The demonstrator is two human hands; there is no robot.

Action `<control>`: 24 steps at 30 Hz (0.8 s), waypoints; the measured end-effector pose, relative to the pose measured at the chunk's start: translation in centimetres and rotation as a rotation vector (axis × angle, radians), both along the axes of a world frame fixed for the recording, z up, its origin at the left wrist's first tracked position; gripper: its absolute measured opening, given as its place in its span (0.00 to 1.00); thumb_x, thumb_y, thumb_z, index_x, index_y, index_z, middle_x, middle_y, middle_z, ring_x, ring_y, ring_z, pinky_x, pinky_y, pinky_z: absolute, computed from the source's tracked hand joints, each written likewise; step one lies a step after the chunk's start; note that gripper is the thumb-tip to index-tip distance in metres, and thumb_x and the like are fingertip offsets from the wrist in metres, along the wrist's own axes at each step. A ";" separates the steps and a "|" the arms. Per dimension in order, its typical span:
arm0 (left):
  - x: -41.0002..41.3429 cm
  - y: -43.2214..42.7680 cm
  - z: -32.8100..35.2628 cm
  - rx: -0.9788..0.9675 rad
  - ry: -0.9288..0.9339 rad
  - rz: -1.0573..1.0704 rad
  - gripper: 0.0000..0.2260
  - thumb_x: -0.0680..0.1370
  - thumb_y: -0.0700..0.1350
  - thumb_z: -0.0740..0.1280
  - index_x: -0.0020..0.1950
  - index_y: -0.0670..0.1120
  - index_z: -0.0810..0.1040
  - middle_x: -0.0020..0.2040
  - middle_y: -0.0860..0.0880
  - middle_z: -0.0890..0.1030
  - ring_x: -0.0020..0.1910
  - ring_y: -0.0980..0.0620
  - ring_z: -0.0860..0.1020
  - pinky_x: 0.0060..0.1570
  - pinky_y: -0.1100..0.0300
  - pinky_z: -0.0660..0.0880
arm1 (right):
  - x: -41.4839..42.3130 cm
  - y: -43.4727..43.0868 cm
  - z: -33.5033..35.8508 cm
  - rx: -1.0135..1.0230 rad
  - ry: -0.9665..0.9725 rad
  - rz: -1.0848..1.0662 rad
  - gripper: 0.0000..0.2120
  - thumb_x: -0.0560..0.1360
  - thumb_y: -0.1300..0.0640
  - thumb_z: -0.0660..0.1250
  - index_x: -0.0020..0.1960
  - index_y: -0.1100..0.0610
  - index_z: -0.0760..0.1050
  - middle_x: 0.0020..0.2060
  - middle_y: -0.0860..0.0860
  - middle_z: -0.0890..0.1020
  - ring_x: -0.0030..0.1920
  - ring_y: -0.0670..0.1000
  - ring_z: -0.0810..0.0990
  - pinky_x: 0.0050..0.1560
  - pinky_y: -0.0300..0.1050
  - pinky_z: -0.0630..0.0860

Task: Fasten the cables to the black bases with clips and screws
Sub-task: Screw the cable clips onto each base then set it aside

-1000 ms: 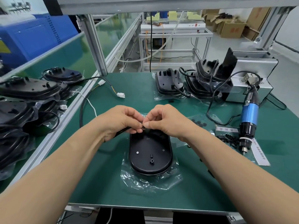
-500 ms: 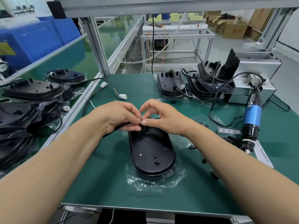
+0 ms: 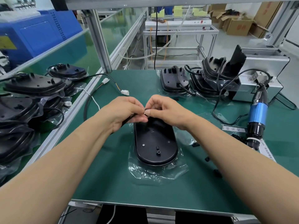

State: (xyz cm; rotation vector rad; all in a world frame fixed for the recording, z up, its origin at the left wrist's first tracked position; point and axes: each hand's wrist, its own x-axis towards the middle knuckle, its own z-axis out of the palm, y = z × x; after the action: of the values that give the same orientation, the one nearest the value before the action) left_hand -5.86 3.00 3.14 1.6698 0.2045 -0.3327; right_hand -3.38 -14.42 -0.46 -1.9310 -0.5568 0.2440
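Note:
A black oval base (image 3: 156, 143) lies on a clear plastic bag (image 3: 155, 172) on the green mat, its far end under my hands. My left hand (image 3: 125, 110) grips a black cable (image 3: 86, 104) that loops back to a white connector (image 3: 125, 92). My right hand (image 3: 163, 109) pinches a small part, a clip or screw, against the cable end at the fingertips of both hands. What that small part is stays mostly hidden by my fingers.
A blue electric screwdriver (image 3: 257, 113) rests at the right beside small black clips (image 3: 238, 137). Finished bases with cables (image 3: 194, 80) are stacked at the back right against a grey machine (image 3: 262, 75). More bagged bases (image 3: 27, 101) pile up on the left bench.
Both hands have lifted slightly and shifted toward the far end of the base, still pinched together on the cable end. The base has not moved on the mat.

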 end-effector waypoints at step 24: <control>1.4 0.9 -1.4 0.580 -0.246 -0.265 0.13 0.67 0.40 0.78 0.49 0.46 0.81 0.47 0.48 0.79 0.44 0.51 0.78 0.47 0.56 0.75 | 1.3 -0.5 0.8 0.007 0.105 0.074 0.05 0.78 0.67 0.67 0.52 0.61 0.76 0.38 0.51 0.77 0.37 0.44 0.73 0.41 0.36 0.70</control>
State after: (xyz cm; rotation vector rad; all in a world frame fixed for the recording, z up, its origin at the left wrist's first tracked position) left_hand -4.43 3.89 1.79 2.3016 -0.1211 -0.2752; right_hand -2.12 -14.94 0.37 -1.8813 -0.5590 0.3885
